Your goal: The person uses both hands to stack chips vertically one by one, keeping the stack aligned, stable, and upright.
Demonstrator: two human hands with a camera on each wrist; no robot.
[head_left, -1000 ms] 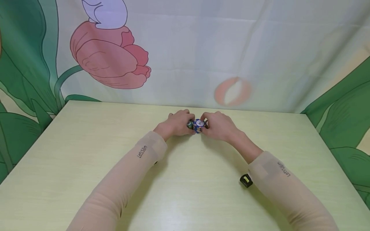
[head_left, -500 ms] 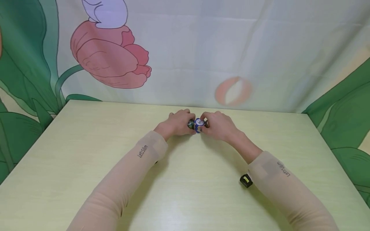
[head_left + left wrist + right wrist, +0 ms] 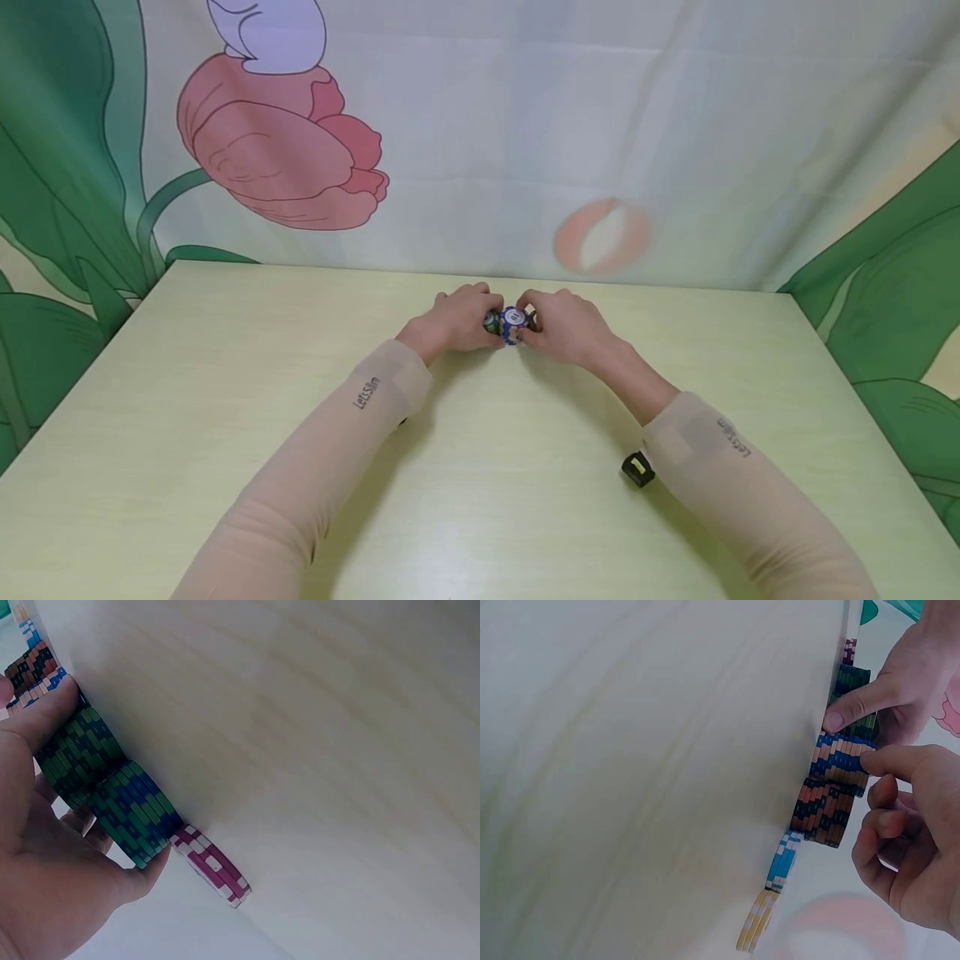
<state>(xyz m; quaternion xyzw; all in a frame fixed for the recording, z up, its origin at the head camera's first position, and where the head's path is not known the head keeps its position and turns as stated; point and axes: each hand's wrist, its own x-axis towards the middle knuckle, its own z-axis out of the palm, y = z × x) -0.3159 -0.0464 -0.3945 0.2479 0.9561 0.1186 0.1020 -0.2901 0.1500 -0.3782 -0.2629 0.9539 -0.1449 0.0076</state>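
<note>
Stacks of poker chips stand in a row near the back of the table. My left hand (image 3: 461, 320) grips the green poker chips (image 3: 82, 754), its thumb along their side; a second green stack (image 3: 135, 814) stands beside them. In the right wrist view, the left thumb overlaps the edge of the blue and beige poker chips (image 3: 842, 761). My right hand (image 3: 570, 327) pinches at that blue stack from the other side, one fingertip on it and its other fingers curled. Black and brown poker chips (image 3: 822, 812) stand right beside the blue ones, mostly hidden by my right hand in the head view.
A short purple and white stack (image 3: 212, 866) stands at the left end of the row. Light blue chips (image 3: 783, 861) and yellow chips (image 3: 757, 921) form the right end. A patterned curtain (image 3: 465, 125) hangs behind the table (image 3: 480, 483). A black strap piece (image 3: 638, 469) shows by the right sleeve.
</note>
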